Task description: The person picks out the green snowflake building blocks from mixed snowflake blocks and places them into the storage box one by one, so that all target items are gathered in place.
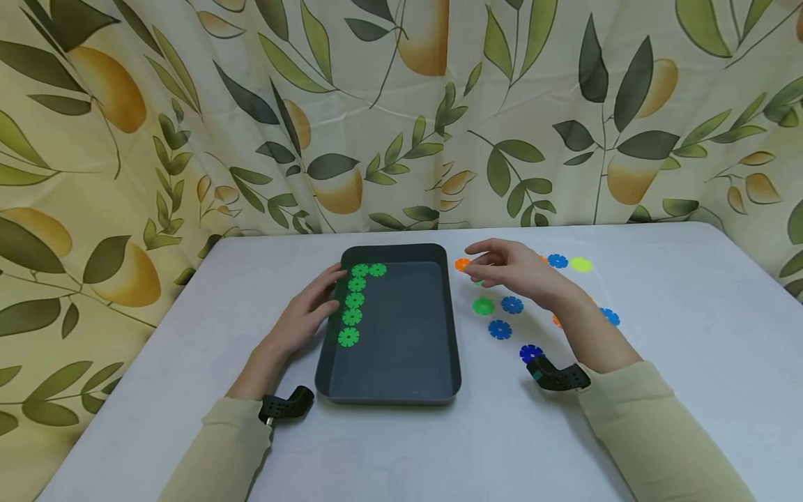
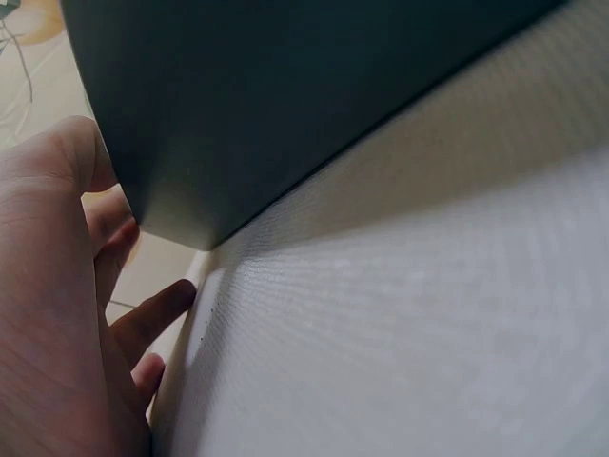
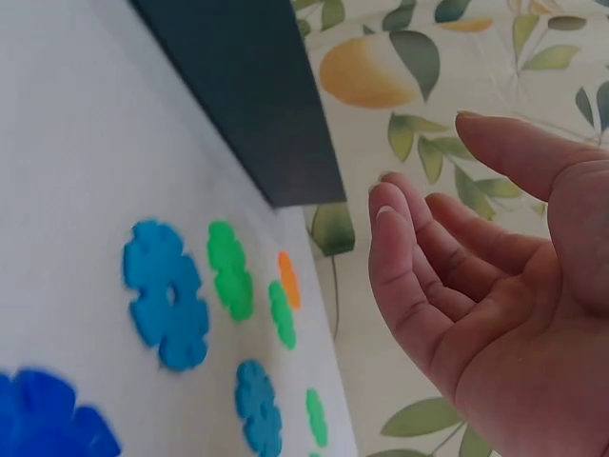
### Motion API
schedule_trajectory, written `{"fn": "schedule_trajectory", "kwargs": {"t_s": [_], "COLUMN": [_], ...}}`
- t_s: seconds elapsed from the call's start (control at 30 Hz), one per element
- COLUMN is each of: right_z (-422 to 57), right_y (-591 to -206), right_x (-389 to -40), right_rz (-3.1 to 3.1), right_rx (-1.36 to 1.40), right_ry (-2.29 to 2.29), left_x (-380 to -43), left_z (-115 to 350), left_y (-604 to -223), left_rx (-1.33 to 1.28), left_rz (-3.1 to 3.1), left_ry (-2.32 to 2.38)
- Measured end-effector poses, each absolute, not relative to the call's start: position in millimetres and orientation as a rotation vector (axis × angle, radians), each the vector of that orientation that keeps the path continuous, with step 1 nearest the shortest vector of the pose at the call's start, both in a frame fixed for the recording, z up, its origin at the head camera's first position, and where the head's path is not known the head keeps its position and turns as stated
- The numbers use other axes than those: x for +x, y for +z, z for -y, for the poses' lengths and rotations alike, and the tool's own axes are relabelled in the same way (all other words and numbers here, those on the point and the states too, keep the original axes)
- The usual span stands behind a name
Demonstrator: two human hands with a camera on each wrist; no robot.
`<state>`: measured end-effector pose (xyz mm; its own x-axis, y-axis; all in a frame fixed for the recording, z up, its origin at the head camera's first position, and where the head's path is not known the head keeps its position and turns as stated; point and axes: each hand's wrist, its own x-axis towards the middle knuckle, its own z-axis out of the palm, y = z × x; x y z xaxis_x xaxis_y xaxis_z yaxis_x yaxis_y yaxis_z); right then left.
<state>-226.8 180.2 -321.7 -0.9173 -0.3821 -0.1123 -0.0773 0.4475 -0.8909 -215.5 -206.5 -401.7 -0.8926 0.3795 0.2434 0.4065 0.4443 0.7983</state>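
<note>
A dark grey rectangular tray [image 1: 404, 341] stands on the white-covered table. Several green snowflake discs [image 1: 354, 300] lie inside it, most in a column near the left wall, with one beside the top of the column. My left hand [image 1: 304, 314] rests against the tray's left side, thumb and fingertips at the rim; the left wrist view shows the tray's outer wall [image 2: 238, 114] close by. Above the loose discs right of the tray hovers my right hand [image 1: 511, 268], fingers loosely bent. In the right wrist view nothing shows between its fingers and thumb.
Right of the tray lie scattered discs: blue ones [image 1: 500, 330], a green one [image 1: 483, 307], an orange one [image 1: 463, 265] and a yellow-green one [image 1: 581, 264]. Some are partly hidden by my right hand and arm. A leaf-and-fruit patterned curtain [image 1: 401, 139] hangs behind the table.
</note>
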Motion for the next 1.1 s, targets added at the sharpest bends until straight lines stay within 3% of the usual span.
{"fn": "schedule_trajectory", "kwargs": {"t_s": [1.1], "right_z": [-194.4], "right_y": [-340.9], "right_x": [-229.2], "right_rz": [-2.467], "right_rx": [-0.437], "right_ry": [-1.209], "left_x": [-215.5], "left_z": [206.2], "left_y": [-403.0], "left_rx": [-0.745], "left_rz": [2.620], "left_ry": [-1.474]}}
